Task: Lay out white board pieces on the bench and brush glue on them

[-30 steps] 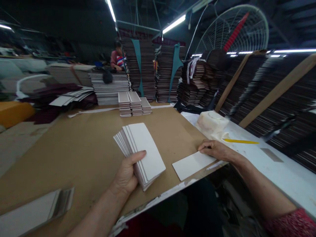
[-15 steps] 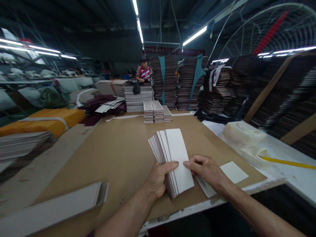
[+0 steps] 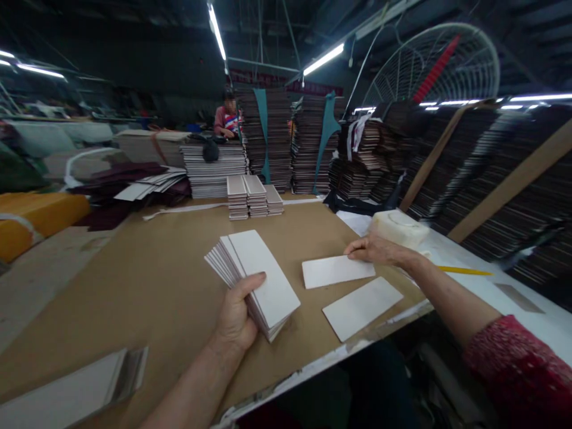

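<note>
A fanned bundle of white rectangular card panels (image 3: pixel 268 262) is gripped in my left hand (image 3: pixel 239 310), the thumb lying across its top face. It tilts above the brown table covering. Off to the right, my right hand (image 3: pixel 369 249) pinches the far right corner of a single white panel (image 3: pixel 333 273). That panel is low over the table or resting on it; I cannot tell which. Nearer the table's front edge lies another loose white panel (image 3: pixel 363 308).
Short panel stacks (image 3: pixel 255 199) stand at the table's far side. A longer pile of grey boards (image 3: pixel 67 393) lies at lower left. On the right are a pale plastic container (image 3: pixel 397 229) and a yellow stick (image 3: pixel 465 271). Tall dark stacks and a seated person (image 3: pixel 227 119) are beyond.
My right hand has moved away from the bundle to the right, with one panel at its fingers. My left hand still holds the bundle. The view has turned right.
</note>
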Tool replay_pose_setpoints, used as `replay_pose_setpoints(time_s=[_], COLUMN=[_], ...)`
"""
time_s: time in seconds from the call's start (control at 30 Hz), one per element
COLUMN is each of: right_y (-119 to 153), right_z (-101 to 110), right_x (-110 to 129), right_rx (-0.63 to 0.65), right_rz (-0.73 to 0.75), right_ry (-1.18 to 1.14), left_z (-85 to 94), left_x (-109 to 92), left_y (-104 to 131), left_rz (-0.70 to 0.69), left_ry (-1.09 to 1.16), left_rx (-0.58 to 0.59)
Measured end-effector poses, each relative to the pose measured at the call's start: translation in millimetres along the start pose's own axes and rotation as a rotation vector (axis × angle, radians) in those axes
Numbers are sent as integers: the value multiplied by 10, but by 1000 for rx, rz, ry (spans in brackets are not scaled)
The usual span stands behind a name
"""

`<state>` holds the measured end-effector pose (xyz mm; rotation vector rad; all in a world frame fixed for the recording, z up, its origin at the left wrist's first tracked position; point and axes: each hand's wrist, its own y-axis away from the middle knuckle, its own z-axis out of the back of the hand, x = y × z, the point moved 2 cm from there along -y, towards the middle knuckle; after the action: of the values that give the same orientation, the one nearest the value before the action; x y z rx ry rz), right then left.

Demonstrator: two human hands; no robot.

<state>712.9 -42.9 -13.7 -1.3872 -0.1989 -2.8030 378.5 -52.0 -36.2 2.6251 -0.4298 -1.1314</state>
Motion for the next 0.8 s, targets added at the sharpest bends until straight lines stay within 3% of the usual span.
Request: replay_pose_setpoints(time_s=[0.2,0.33,0.43,0.53,0.63,0.8], right_y=[-5,65,155,258,301,297], right_z=[-159,-234,-525,-981,-1339,-1520], right_x=[-195,-14,294,588,742,795], right_rx=[51,-9,-25,52,29,-102], right_rz=[-13,61,120,131,88,25], right_ry=[47,-11,-128,-282,-389,-489], left_z=[-6,17,18,0,-14,-15], left_x=[15,74,157,219,218,186], left_y=[10,13,32,47,66,89], left_rz=[55,74,94,85,31,-18], left_ry=[-47,-104,-153,-195,-237,-262], left_rx=[0,34,97,183,239,231])
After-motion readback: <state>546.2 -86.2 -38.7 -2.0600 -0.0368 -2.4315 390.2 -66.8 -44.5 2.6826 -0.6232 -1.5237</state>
